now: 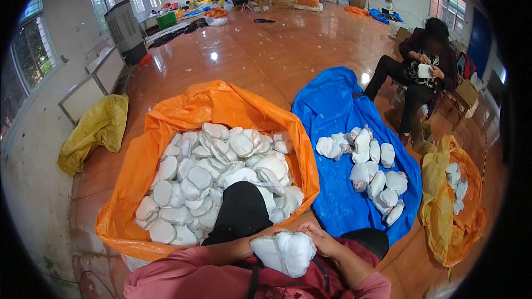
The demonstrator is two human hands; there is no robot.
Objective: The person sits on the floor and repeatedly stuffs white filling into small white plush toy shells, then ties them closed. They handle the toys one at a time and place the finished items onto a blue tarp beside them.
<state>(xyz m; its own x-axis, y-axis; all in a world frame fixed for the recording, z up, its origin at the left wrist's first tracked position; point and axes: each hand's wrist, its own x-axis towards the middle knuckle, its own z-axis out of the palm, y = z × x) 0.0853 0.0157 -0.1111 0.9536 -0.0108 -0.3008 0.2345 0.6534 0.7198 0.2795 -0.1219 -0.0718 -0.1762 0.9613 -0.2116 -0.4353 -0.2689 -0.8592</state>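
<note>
Gripped by both the left hand (259, 235) and the right hand (321, 238), a white pad bundle (285, 254) is just on the near side of the orange sack (216, 102).

The left fingers close on the bundle's upper left edge, the right fingers on its upper right; how firmly, I cannot tell. Loose white pads (194, 182) fill the orange sack; right of it a blue sack (330, 108) bears pad clusters (374, 169), left of it lies a yellow sack (100, 133), and well right sits a co-worker (435, 50).
</note>
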